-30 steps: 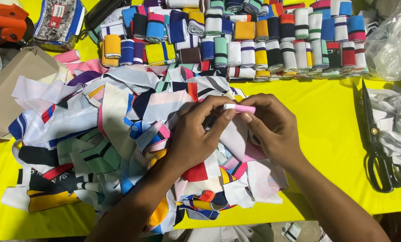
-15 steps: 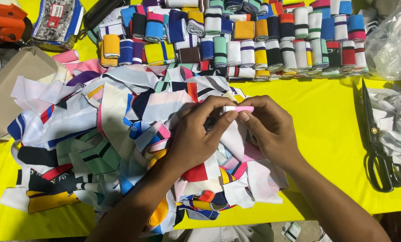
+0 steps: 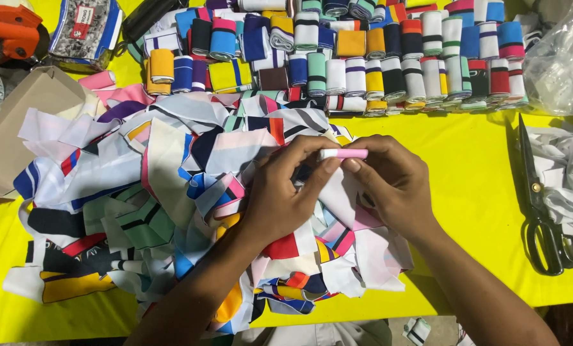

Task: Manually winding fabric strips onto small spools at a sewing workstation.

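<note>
At the far left edge an orange tool (image 3: 8, 32) is being shown only in part, and just right of it a clear plastic packet (image 3: 85, 29) with patterned contents is lying on the yellow table (image 3: 472, 192). Below these, a plain cardboard box (image 3: 17, 125) is being seen from its closed side, so what is inside cannot be told. A large heap of fabric scraps (image 3: 139, 192) in white, blue, green, black and red is being spread across the left and middle of the table, touching the box.

Over the heap's right part, the left hand (image 3: 280, 192) is being held with fingers curled, and the white end of a small rolled fabric strip (image 3: 343, 154), pink and white, is being pinched between thumb and fingertips. The pink end of the same roll is being gripped by the right hand (image 3: 392, 186), its fingers closed on it. The roll is being held level between the two hands, just above the scraps, and the scraps beneath are being partly covered by both hands and forearms.

Along the back of the table, rows of rolled striped fabric bands (image 3: 363, 57) are being kept side by side. At the right, black scissors (image 3: 539, 205) are lying closed on the table, beside a pile of white scraps (image 3: 568, 160), with a clear plastic bag (image 3: 558, 57) above.
</note>
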